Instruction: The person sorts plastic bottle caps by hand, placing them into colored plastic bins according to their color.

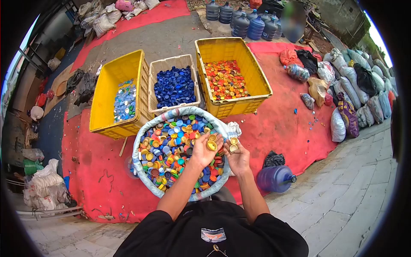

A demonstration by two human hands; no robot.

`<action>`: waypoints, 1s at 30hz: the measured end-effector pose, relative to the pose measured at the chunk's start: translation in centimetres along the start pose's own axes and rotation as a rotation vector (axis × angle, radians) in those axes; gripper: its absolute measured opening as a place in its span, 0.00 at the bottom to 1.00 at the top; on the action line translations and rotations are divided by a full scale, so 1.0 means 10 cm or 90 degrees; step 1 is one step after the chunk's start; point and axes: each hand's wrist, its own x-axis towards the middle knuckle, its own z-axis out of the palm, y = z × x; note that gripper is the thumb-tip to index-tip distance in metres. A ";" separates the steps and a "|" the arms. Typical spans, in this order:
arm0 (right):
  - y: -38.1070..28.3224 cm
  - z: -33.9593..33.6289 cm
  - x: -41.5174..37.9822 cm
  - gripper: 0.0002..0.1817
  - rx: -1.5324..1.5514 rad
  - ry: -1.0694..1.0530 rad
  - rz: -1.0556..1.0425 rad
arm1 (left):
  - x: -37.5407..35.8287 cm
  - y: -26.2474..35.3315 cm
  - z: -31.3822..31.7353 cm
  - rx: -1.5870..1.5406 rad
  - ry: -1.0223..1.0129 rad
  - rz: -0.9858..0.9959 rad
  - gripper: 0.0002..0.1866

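Observation:
My left hand [204, 150] is palm up over the right part of a round cloth-rimmed container [142, 166] full of mixed bottle caps [165, 150]. Yellow caps [211, 145] rest in its palm and fingers. Just to the right, my right hand [239, 159] holds pale yellow caps [233, 148] at its fingertips, beside the container's rim. The two hands are close together. Beyond them stand a yellow crate [115, 127] with light blue and white caps, a white crate [174, 107] with dark blue caps, and a yellow crate [233, 107] with red and orange caps.
A large blue water bottle [276, 178] lies at the right on the red mat [295, 145], by a black bag [274, 159]. Filled sacks [351, 90] are piled at the far right. Several water bottles [256, 28] stand at the back, near a blurred person [293, 21].

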 end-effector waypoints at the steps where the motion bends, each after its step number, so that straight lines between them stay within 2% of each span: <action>1: 0.02 0.17 0.09 0.24 -0.010 0.027 0.006 | 0.03 0.13 0.05 -0.026 0.043 -0.012 0.25; 2: 0.01 0.33 0.21 0.23 -0.023 0.055 0.016 | 0.12 0.28 0.11 -0.023 0.028 -0.017 0.25; 3: -0.75 0.19 0.73 0.18 -0.041 0.007 -0.037 | 0.91 0.02 0.62 -0.034 0.003 0.005 0.26; 4: -0.91 0.41 0.98 0.14 0.013 -0.055 -0.060 | 1.19 0.20 0.76 -0.002 -0.081 0.068 0.29; 6: -1.20 0.75 1.35 0.10 0.063 -0.136 -0.110 | 1.29 0.67 1.29 -0.034 -0.118 0.121 0.41; 7: -1.37 0.88 1.48 0.22 0.054 -0.117 -0.131 | 1.32 0.84 1.47 -0.066 -0.169 0.140 0.48; 9: -1.52 1.00 1.52 0.24 -0.026 -0.055 -0.181 | 1.05 1.00 1.80 -0.059 -0.111 0.213 0.57; 10: -1.54 1.00 1.50 0.26 -0.055 -0.027 -0.198 | 1.04 1.10 1.68 0.007 -0.174 0.235 0.61; 13: -1.40 0.81 1.30 0.33 -0.188 0.025 -0.239 | 0.74 1.13 1.29 0.155 -0.113 0.327 0.54; 15: -1.19 0.50 1.15 0.35 -0.311 0.021 -0.241 | 0.50 1.06 0.88 0.191 -0.019 0.363 0.39; 16: -1.02 0.38 1.04 0.33 -0.424 0.041 -0.266 | 0.39 1.00 0.63 0.182 -0.005 0.376 0.29; 17: -0.88 0.26 0.91 0.31 -0.536 0.061 -0.293 | 0.24 0.94 0.40 0.194 0.032 0.382 0.23; 19: -0.63 0.15 0.61 0.30 -0.786 0.044 -0.330 | -0.10 0.71 0.03 0.224 0.100 0.412 0.20; 21: -0.29 -0.05 0.39 0.32 -0.973 -0.008 -0.459 | -0.41 0.48 -0.25 0.221 0.155 0.417 0.16; 25: 0.10 -0.01 0.10 0.36 -1.154 -0.076 -0.485 | -0.83 0.08 -0.66 0.203 0.260 0.398 0.12; 27: 0.22 0.03 0.07 0.38 -1.213 -0.089 -0.518 | -0.94 -0.07 -0.75 0.191 0.273 0.399 0.12; 30: 0.32 0.16 0.08 0.40 -1.282 -0.063 -0.492 | -1.06 -0.20 -0.82 0.174 0.258 0.393 0.10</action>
